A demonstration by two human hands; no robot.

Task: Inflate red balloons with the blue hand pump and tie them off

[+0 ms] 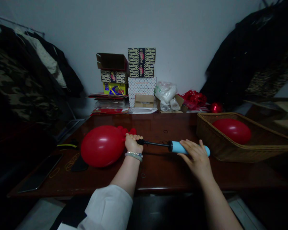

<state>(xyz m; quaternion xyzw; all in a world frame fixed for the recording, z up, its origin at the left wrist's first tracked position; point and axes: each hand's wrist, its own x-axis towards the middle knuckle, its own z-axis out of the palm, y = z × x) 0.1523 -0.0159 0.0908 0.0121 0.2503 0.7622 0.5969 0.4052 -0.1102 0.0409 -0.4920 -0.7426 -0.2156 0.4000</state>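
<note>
My left hand [133, 142], with bracelets at the wrist, is closed around the neck of an inflated red balloon [102, 146] and the black nozzle end of a hand pump. The balloon lies to the left of that hand. From the nozzle a thin black rod runs right into the light blue barrel of the balloon pump [179, 147]. My right hand [194, 156] grips this barrel, fingers over the top and thumb below. Behind my left hand, several small uninflated red balloons [132, 131] show in part. The nozzle's tip is hidden by my fingers and the balloon.
A wicker basket [230, 155] on the right holds another red balloon [232, 131]. On the left lie a tablet [40, 172], a dark phone-like object [79, 164] and rubber bands [54, 172]. Stacked boxes [141, 64], plastic bags [166, 92] and red ribbon [194, 99] line the back.
</note>
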